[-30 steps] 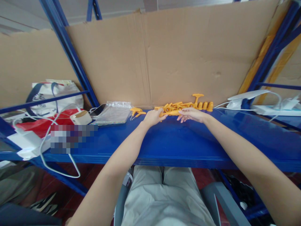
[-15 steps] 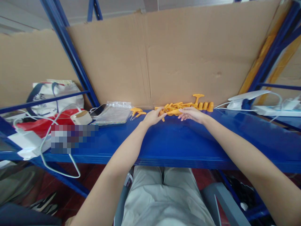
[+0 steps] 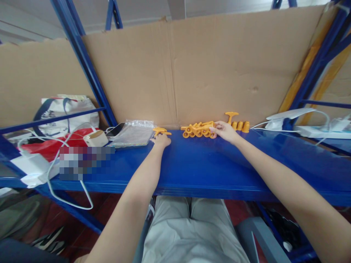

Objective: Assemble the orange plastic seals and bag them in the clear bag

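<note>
My left hand (image 3: 162, 140) reaches over the small yellow T-shaped handles (image 3: 159, 130) with short metal chains. Its fingers are spread and touch the handles. At the right end of a pile of yellow plastic pieces (image 3: 195, 129), several with round hollow ends towards me, is my right hand (image 3: 225, 131). Thumb and fingers close around the end of one yellow piece (image 3: 211, 125) there; the fingertips are partly hidden. Just beyond the right hand, yellow cups (image 3: 240, 126) stand in a row, with a yellow T-shaped handle (image 3: 231, 116) upright beside them.
A clear plastic bag (image 3: 134, 134) and a phone (image 3: 115, 129) lie left on the blue shelf (image 3: 208, 164). Chargers, white cables and a cloth bag (image 3: 68, 113) crowd the far left. A power strip (image 3: 323, 132) is at right. Cardboard (image 3: 219, 65) walls the back.
My left hand has left the pile and moved left to the chained handles. The piece held across the pile's front is lowered onto it. My right hand stays at the pile's right end.
</note>
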Motion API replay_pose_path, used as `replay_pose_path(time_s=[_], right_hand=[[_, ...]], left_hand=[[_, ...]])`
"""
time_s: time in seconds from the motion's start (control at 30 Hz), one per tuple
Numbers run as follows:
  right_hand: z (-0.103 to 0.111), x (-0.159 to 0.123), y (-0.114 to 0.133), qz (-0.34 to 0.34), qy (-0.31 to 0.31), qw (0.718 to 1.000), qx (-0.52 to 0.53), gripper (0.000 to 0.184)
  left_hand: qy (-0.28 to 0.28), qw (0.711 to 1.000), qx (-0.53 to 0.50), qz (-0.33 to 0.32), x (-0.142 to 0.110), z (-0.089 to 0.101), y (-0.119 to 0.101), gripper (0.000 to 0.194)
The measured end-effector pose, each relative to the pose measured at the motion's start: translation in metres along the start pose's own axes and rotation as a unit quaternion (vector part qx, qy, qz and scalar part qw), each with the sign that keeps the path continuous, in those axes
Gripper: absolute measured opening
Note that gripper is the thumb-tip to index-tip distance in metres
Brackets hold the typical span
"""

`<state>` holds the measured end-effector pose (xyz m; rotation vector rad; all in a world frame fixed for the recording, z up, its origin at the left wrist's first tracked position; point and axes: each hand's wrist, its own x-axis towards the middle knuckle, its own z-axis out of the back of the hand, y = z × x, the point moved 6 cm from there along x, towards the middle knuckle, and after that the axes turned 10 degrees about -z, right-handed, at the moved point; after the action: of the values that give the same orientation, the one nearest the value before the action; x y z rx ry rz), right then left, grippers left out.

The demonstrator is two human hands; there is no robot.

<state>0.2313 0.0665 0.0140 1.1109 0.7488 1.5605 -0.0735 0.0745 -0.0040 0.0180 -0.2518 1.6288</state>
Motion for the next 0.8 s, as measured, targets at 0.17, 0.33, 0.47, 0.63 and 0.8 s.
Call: replay_pose_path(time_s=[0.17,0.33,0.47,0.63,0.8], right_hand=[[-0.001,0.001,0.004,0.029,-0.006,0.999,-0.016,0.054],[0.007,-0.008,0.021,0.076,-0.091,0.988,-0.099,0.052],[0.003,-0.013,0.044,0.115,-0.146,0.96,-0.208,0.045],[-0.017,0.003,0.063,0.119,-0.168,0.925,-0.321,0.043],[-0.045,0.025,0.073,0.108,-0.162,0.887,-0.418,0.038]], left_hand=[[-0.02,0.999,0.023,-0.043,0.003,0.005,-0.01,0.041],[0.001,0.993,-0.002,-0.115,0.006,0.0,-0.023,0.034],[0.002,0.986,-0.002,-0.165,0.006,-0.002,-0.033,0.029],[0.006,0.981,-0.014,-0.194,0.001,-0.002,-0.04,0.027],[0.019,0.979,-0.019,-0.202,-0.003,0.0,-0.042,0.026]])
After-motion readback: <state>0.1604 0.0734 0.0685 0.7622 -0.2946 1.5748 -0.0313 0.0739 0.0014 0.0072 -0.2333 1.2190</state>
